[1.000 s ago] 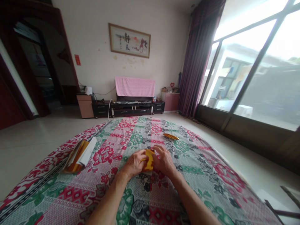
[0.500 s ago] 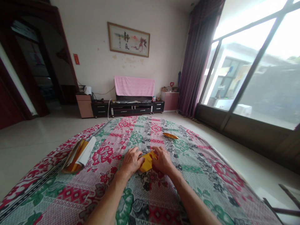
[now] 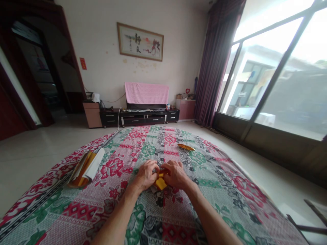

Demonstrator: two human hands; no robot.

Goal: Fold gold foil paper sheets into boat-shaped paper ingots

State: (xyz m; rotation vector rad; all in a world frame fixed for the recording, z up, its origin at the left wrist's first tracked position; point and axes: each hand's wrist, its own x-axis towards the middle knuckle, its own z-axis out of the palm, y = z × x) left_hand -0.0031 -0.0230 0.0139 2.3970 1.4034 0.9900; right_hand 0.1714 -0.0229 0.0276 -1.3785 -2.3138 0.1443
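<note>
Both my hands meet over a small piece of folded gold paper [image 3: 161, 184] on the patterned tablecloth [image 3: 112, 207]. My left hand [image 3: 147, 174] grips its left side, thumb against the paper. My right hand [image 3: 175, 173] pinches the upper right side with bent fingers. The fingers of both hands nearly touch and cover much of the paper's top. Farther off, to the right, lies a finished-looking gold folded paper shape [image 3: 186, 147], long and pointed at its ends. At the left a curled stack of gold and white paper sheets [image 3: 85, 169] rests on the cloth.
Beyond the table stands a low black cabinet [image 3: 143, 119] with a pink cloth [image 3: 146, 93] over a screen. Tall windows [image 3: 276, 78] and a purple curtain [image 3: 212, 64] are on the right. A dark frame part [image 3: 310, 229] shows at the lower right.
My right hand has moved slightly left, closer to my left hand. Less of the gold paper shows between them, and its visible shape is smaller.
</note>
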